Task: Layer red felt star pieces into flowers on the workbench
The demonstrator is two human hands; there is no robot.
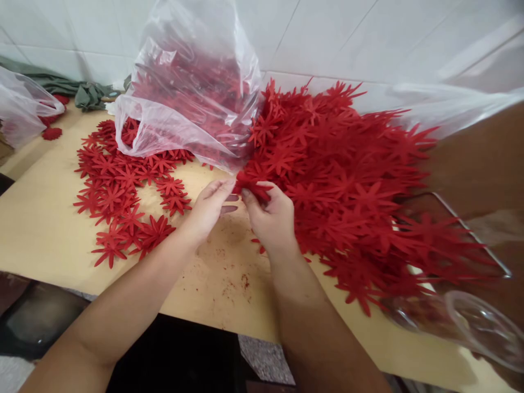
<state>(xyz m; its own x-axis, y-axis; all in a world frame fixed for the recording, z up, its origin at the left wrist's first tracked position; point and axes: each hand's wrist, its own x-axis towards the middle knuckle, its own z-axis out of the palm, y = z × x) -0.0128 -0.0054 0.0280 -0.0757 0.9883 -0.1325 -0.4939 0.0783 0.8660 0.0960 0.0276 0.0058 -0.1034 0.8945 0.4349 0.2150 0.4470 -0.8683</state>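
My left hand [210,206] and my right hand [270,215] meet over a pale wooden table [36,229]. Both pinch the same small bunch of red felt flower cut-outs [254,186] between thumb and fingertips. Right of my hands lies a big heap of the same red flowers [352,185]. To the left, several flowers [118,196] are spread flat on the table. A clear plastic bag [192,82] full of red flowers stands just behind my hands.
Another plastic bag [20,109] with a few red flowers sits at the far left beside green cloth [82,93]. Clear plastic items [470,322] lie at the lower right. White tiled wall [368,38] runs behind. Red lint dots the table front.
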